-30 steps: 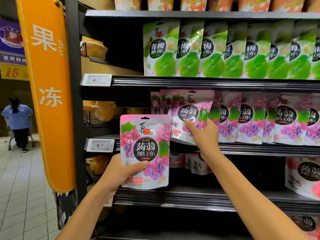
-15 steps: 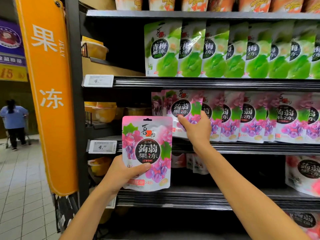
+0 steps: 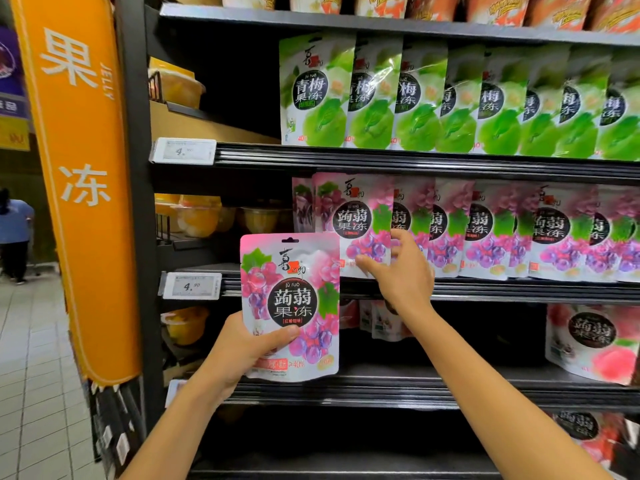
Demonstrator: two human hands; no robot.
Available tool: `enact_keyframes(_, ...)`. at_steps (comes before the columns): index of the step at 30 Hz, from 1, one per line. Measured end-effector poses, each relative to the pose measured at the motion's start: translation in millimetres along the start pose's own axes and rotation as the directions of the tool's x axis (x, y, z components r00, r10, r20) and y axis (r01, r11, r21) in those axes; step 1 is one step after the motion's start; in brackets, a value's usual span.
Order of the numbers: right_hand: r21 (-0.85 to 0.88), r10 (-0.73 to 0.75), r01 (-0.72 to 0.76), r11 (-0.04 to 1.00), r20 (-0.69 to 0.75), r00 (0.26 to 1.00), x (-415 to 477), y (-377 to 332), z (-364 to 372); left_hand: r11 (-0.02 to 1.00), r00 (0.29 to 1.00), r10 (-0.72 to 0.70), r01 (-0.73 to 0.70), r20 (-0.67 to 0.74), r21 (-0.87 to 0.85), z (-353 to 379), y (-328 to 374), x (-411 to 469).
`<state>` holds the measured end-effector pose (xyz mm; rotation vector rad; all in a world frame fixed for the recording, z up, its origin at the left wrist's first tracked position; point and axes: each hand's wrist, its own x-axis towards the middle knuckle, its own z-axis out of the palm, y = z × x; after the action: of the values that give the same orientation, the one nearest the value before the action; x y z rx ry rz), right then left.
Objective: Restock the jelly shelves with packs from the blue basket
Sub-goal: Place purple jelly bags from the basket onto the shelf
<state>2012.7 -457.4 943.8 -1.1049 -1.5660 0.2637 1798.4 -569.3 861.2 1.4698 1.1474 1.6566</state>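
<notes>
Restocking looked partway done. The left hand (image 3: 242, 351) gripped one pink grape jelly pack (image 3: 291, 299) by its lower left corner, thumb across the front and fingers behind. It held the pack upright in the air in front of the shelves, not yet on any of them. The right hand (image 3: 401, 275) was up at the middle shelf (image 3: 519, 292), thumb and curled fingers pinching the lower right corner of the front pack (image 3: 353, 220). That pack stood upright at the left end of the grape row, against its neighbours. The row ran full to the right edge of view, and the green packs (image 3: 415, 98) on the shelf above were likewise set tight. The held pack, by its matching print, seemed meant for that same grape row. More work appeared to be left lower down: the lower shelf (image 3: 381, 389) showed peach packs (image 3: 592, 341) only at its right, with a dark stretch to their left. The blue basket was out of view, so how many packs remained could not be told.
</notes>
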Motion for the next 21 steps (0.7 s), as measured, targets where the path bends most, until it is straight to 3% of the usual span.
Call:
enact_keyframes(7, 0.081, 0.043, -0.034, 0.996, -0.112, 0.993, -1.2, -0.2, 8.3, 1.000, 1.000, -0.016, 0.016, 0.013, -0.011, 6.9, -4.7, -2.4)
enact_keyframes(14, -0.083, -0.030, 0.016, 0.996, -0.174, 0.984, 4.3, 2.5, 24.9, 0.999, 0.999, -0.036, 0.037, 0.014, -0.007, 7.0, -8.0, -4.1)
enact_keyframes(18, -0.270, -0.103, 0.039, 0.962, -0.224, 0.969, 7.2, 12.7, 19.6, 0.999, 0.999, -0.053, 0.053, 0.004, -0.003, 7.5, -8.7, -3.4)
enact_keyframes(21, -0.256, -0.073, 0.018, 0.967, -0.206, 0.976, 6.5, 17.6, 15.5, 0.998, 0.998, -0.060, 0.060, 0.000, -0.019, 10.0, -9.3, -2.7)
